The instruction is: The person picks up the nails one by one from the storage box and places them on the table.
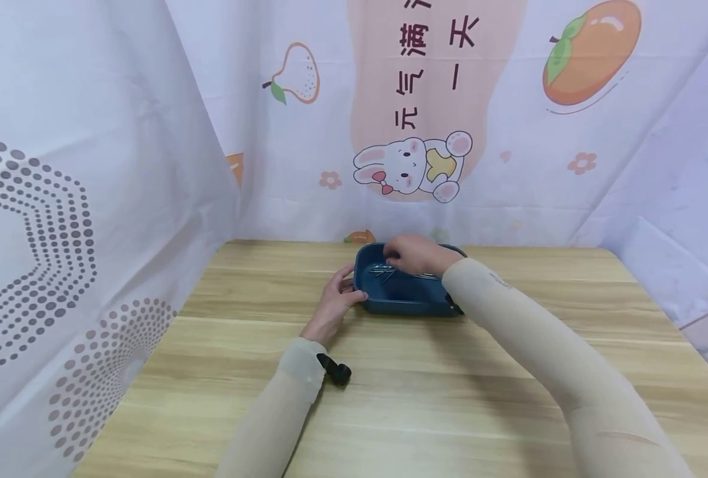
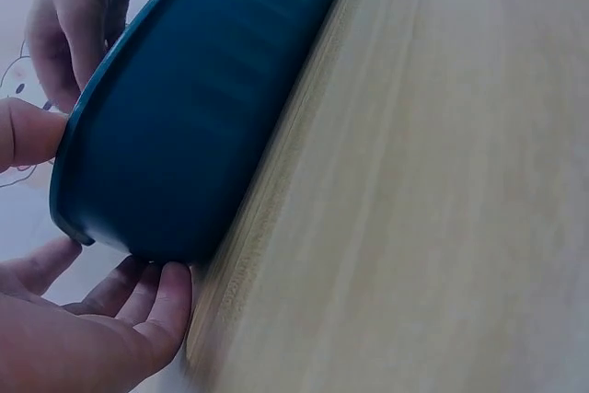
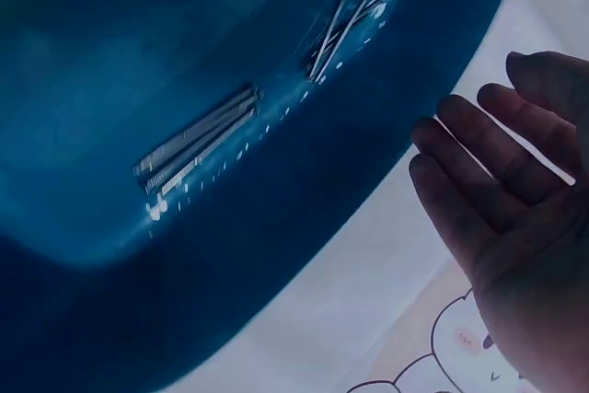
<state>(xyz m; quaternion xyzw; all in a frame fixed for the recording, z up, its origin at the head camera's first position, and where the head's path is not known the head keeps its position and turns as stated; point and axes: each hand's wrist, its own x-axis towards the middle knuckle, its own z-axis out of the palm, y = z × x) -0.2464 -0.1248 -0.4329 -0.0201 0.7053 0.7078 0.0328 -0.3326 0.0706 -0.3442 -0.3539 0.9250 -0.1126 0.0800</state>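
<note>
A dark blue oval dish (image 1: 410,299) stands on the wooden table (image 1: 390,398) near its far side. Thin metal utensils (image 1: 384,271) lie inside it; the right wrist view shows them as two bundles (image 3: 198,149) on the dish floor (image 3: 110,62). My left hand (image 1: 337,297) grips the dish's left end: the thumb (image 2: 28,131) lies on the rim and the fingers (image 2: 138,301) curl against the ribbed wall (image 2: 193,126). My right hand (image 1: 415,255) hovers over the dish's far part with fingers (image 3: 497,181) straight and relaxed, holding nothing.
Printed cloth walls (image 1: 426,119) close in the table at the back and on both sides. A small black wrist camera (image 1: 335,372) sits on my left sleeve. Bare wood stretches between me and the dish.
</note>
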